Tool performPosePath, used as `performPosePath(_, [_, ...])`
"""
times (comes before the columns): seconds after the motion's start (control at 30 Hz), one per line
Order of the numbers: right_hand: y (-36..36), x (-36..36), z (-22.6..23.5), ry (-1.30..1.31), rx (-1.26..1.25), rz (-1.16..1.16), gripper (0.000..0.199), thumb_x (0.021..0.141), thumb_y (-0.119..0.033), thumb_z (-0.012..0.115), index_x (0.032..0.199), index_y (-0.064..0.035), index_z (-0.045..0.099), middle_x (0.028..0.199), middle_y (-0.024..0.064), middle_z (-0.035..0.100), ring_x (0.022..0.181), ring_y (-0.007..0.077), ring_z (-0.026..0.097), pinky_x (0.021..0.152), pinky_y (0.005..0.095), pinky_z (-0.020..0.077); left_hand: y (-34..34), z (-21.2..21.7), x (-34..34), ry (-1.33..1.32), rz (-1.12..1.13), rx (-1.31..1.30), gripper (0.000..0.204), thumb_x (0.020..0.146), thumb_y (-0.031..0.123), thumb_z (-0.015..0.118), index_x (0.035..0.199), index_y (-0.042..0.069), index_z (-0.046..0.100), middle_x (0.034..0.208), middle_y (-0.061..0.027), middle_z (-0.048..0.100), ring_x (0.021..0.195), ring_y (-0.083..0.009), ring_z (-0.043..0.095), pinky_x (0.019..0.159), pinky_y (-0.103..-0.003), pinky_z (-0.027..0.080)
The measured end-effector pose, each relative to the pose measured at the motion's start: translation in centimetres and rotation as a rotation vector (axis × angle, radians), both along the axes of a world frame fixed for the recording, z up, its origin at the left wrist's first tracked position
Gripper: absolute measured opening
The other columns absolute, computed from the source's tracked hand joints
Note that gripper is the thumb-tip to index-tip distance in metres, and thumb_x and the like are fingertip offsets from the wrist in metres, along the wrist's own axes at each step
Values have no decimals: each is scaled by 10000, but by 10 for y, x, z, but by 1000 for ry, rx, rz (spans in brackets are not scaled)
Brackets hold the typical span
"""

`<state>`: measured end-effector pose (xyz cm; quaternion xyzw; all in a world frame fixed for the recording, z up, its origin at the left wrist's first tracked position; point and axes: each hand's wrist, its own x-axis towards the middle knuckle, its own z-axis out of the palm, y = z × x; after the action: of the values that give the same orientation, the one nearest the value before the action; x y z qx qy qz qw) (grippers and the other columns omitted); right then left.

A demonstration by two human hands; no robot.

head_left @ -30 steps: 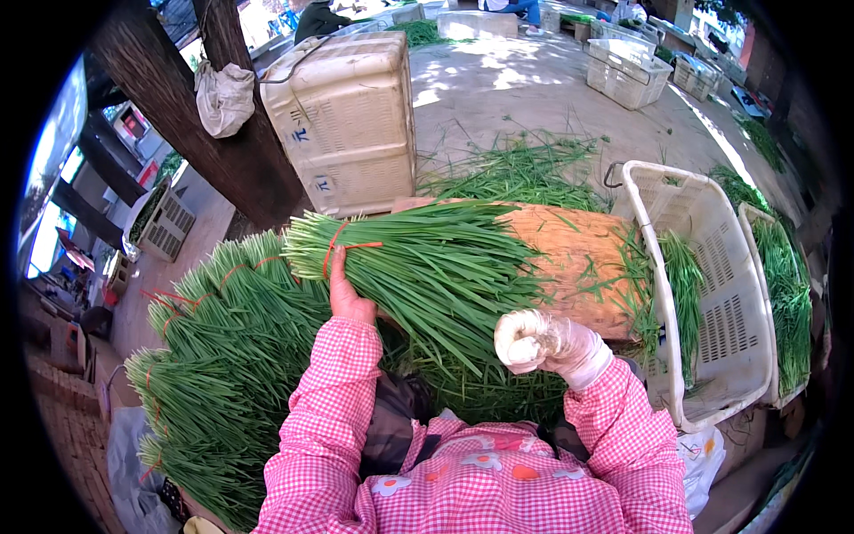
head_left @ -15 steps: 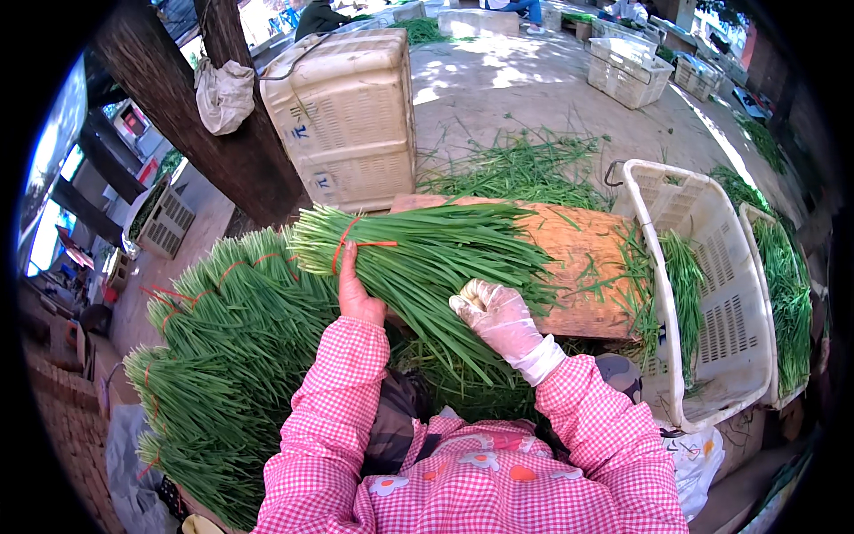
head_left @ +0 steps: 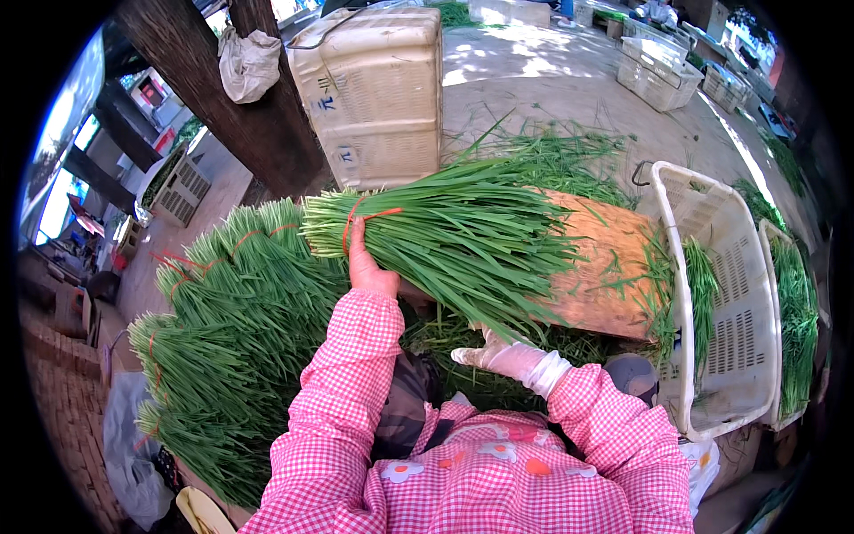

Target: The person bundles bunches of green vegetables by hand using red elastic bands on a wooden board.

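Observation:
A thick bundle of garlic chives [head_left: 463, 222] lies over the wooden board [head_left: 614, 285], its pale cut ends to the left and the green leaves fanned to the right. A red tie [head_left: 349, 222] circles it near the pale ends. My bare left hand [head_left: 369, 267] grips the bundle from the near side, thumb up beside the tie. At the near lower edge of the leaves is my right hand [head_left: 494, 350] in a whitish glove, its thumb apart from the fingers; the fingertips are partly hidden by leaves. Several tied chive bundles [head_left: 240, 338] are stacked to my left.
A white plastic crate [head_left: 725, 392] with some chives stands on the right, another chive-filled crate [head_left: 792, 329] beyond it. An upended crate [head_left: 382, 107] stands behind the board, by a tree trunk [head_left: 222, 116]. Loose leaves [head_left: 569, 160] litter the ground past the board.
My right hand has moved down from atop the leaves to their near lower edge, and its fingers have loosened. The leaves are fanned higher at the back. My left hand keeps its hold.

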<state>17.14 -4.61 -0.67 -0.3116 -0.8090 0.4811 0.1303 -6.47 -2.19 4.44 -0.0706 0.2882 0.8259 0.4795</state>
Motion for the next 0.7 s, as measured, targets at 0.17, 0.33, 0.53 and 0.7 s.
performPosePath(0.17, [-4, -41, -16, 359, -658, -15, 485, 869, -399, 596, 1192, -45, 524, 1019, 79, 592, 890, 160, 540, 779, 271, 439, -1, -6, -3, 140, -11, 47, 471, 786, 338, 688, 1193, 141, 557, 1214, -97, 574, 1119, -320, 525, 972, -518, 407])
performPosePath(0.33, [-23, -57, -16, 682, 661, -117, 250, 944, -320, 461, 971, -88, 553, 694, 42, 564, 576, 240, 560, 526, 371, 442, -2, -4, -5, 177, 5, 12, 518, 793, 372, 678, 1221, 116, 538, 1218, -95, 565, 1112, -310, 528, 975, -511, 403])
performPosePath(0.53, [-49, -5, 61, -284, 119, 605, 363, 920, -398, 459, 1020, -61, 550, 820, 165, 633, 797, 360, 621, 691, 449, 478, 0, -9, -26, 118, 43, 30, 498, 795, 368, 674, 1213, 130, 544, 1225, -87, 561, 1116, -303, 526, 966, -487, 417])
performPosePath(0.7, [-4, 53, 61, -603, 47, 358, 740, 802, -696, 451, 1046, -5, 549, 916, 210, 639, 895, 393, 603, 756, 471, 459, -3, -26, -52, 121, 68, 108, 428, 816, 341, 644, 1197, 166, 558, 1198, -81, 576, 1114, -300, 524, 961, -487, 420])
